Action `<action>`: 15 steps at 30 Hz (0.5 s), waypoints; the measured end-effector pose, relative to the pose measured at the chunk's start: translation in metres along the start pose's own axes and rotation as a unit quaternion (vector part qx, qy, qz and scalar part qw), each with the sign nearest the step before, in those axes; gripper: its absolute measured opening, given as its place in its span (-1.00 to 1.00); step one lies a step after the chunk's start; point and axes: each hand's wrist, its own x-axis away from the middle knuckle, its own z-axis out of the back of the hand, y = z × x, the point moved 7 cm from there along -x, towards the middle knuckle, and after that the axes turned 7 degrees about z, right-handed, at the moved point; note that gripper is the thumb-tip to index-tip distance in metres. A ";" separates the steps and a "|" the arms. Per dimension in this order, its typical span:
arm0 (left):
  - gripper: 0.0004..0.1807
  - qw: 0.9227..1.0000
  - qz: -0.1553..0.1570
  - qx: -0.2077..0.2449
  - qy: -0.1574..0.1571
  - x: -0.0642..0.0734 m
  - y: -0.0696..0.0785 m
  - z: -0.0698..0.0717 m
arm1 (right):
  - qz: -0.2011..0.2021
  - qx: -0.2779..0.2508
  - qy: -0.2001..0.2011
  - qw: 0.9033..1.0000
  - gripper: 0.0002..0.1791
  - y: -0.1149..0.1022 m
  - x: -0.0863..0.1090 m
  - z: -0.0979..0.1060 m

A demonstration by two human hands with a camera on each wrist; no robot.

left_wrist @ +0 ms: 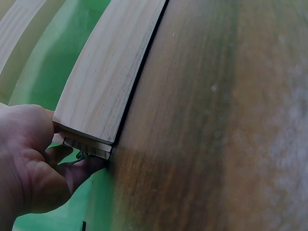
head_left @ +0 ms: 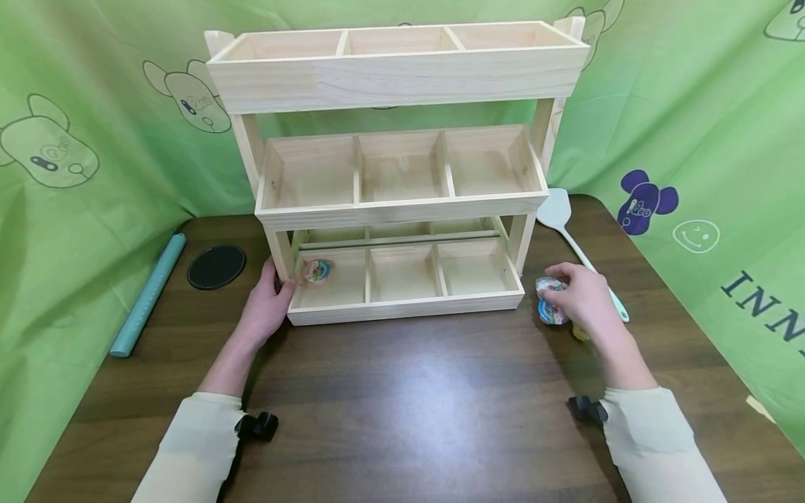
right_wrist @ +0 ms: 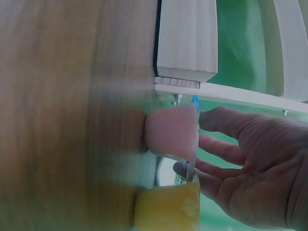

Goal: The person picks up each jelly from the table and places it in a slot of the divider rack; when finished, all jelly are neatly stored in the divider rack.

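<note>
A three-tier wooden rack (head_left: 402, 80) with divided trays stands upright on the table. My left hand (head_left: 265, 307) grips its lower left side, fingers around the bottom end (left_wrist: 89, 144) beside the lowest tray. One small jelly cup (head_left: 317, 271) lies in that tray's left compartment. To the right of the rack, my right hand (head_left: 580, 293) pinches a jelly cup (head_left: 548, 283) by its lid. Right in front of it stands a second cup with a blue lid (head_left: 552, 313) and pink jelly (right_wrist: 172, 131). A yellow jelly cup (right_wrist: 167, 209) is beside that one, partly under my wrist.
A white spatula (head_left: 555, 208) lies behind my right hand, its handle passing beside the wrist. On the left are a blue roller (head_left: 149, 293) and a black round disc (head_left: 216, 267). Green printed cloth (head_left: 692, 140) surrounds the brown table (head_left: 402, 419).
</note>
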 end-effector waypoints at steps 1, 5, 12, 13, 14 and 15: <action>-0.26 1.000 0.001 -0.001 0.000 0.000 0.000 0.000 | 0.001 -0.001 0.001 1.000 -0.54 0.000 -0.001 0.000; -0.26 1.000 0.005 -0.003 -0.003 0.000 0.000 0.000 | 0.008 -0.010 0.010 1.000 -0.57 -0.002 -0.003 -0.001; -0.25 1.000 0.003 0.000 -0.007 0.000 0.001 -0.001 | 0.014 -0.015 0.015 1.000 -0.56 -0.004 -0.004 0.000; -0.25 1.000 0.002 0.000 -0.007 0.000 0.000 -0.002 | 0.012 -0.014 0.009 1.000 -0.55 -0.004 -0.004 -0.001; -0.25 1.000 0.002 0.000 -0.006 0.000 0.000 -0.002 | 0.009 -0.012 0.003 1.000 -0.54 -0.004 -0.005 -0.001; -0.25 1.000 0.001 0.000 -0.006 0.000 0.000 -0.002 | 0.005 -0.011 -0.004 1.000 -0.53 -0.004 -0.005 -0.002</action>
